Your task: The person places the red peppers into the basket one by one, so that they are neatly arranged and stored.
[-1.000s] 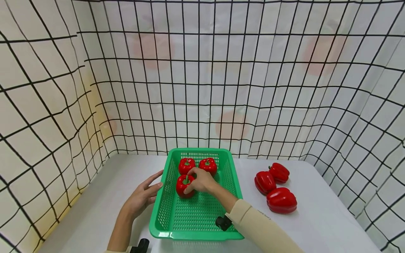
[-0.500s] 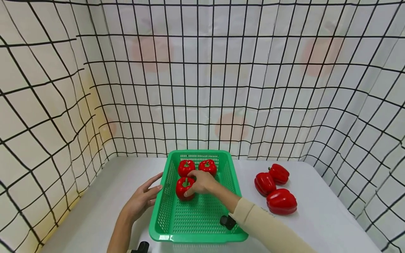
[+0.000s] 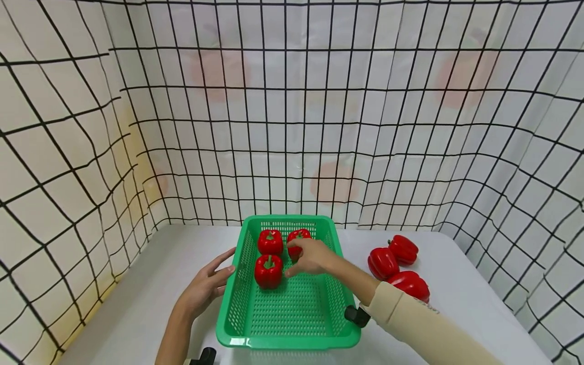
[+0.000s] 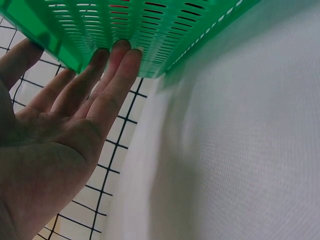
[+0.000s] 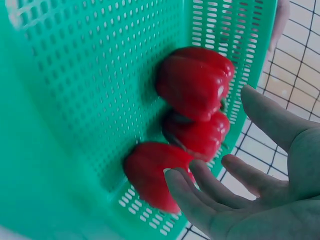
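Six red bell peppers are in sight: three inside one green perforated basket (image 3: 283, 324) and three lying loose on the white worktop (image 3: 137, 299) to the basket's right. In the basket, two peppers sit side by side against the far wall, the far left pepper (image 3: 270, 241) and the far right pepper (image 3: 298, 238), and the front pepper (image 3: 268, 270) stands upright just in front of the left one, stem up. Out on the worktop, the loose peppers (image 3: 382, 262) lie on their sides in a close cluster, the nearest of them partly hidden behind the beige sleeve (image 3: 424, 329). The right hand (image 3: 312, 257) is over the basket's middle, its grip loose and holding nothing: the fingers are slightly bent and spread, fingertips near the far right pepper and just beside the front pepper; whether any tip actually touches a pepper cannot be told, though the right wrist view shows the fingers apart from the fruit with a gap between. The left hand (image 3: 206, 285) lies outside the basket, its grip wide, straight fingers (image 4: 112, 75) laid flat against the basket's left wall below the rim, thumb apart from them. A grid-patterned curtain (image 3: 292, 111) closes in the worktop on three sides.
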`<state>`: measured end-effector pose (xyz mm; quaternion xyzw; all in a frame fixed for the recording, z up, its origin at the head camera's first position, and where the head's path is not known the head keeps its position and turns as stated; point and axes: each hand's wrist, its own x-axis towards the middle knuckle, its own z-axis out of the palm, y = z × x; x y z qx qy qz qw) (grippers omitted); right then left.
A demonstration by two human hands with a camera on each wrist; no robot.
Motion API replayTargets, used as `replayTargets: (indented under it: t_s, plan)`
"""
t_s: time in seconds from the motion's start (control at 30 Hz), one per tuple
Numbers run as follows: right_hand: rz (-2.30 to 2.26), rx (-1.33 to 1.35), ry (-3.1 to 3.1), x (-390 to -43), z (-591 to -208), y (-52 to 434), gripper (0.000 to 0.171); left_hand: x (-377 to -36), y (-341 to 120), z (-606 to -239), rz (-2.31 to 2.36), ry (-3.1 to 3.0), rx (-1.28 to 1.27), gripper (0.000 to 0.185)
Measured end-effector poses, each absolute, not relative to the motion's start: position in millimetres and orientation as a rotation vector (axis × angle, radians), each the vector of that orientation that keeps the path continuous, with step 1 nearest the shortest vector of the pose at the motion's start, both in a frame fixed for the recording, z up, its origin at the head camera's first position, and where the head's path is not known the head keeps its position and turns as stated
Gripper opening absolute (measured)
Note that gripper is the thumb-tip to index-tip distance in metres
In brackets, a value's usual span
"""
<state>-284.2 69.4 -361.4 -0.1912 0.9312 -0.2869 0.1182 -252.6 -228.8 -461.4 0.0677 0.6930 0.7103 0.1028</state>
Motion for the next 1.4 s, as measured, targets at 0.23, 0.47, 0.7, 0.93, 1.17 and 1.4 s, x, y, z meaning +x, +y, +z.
replayTargets:
  t_s: [0.23, 0.47, 0.7, 0.93, 1.17, 1.4]
  plan:
    - [-0.851, -0.545, 2.742, -282, -350, 95, 0.07, -252, -230, -462, 2.103, 2.042, 0.193, 0.062]
    - [-0.865, -0.523, 2.804, -276, -344, 127, 0.066, -252, -229, -461, 2.096, 2.047, 0.179, 0.064]
    - [-0.963, -0.497, 2.775, -264, -339, 162, 0.068, -251, -229, -461, 2.096, 2.05, 0.177, 0.063]
    - [-0.956, -0.422, 2.786, -265, -339, 200, 0.071, -253, -229, -462, 2.093, 2.044, 0.197, 0.064]
    - [-0.999, -0.348, 2.775, -267, -342, 238, 0.068, -253, -229, -462, 2.089, 2.048, 0.187, 0.063]
    - [-1.095, -0.337, 2.719, -270, -347, 276, 0.077, -253, -229, -462, 2.088, 2.056, 0.187, 0.063]
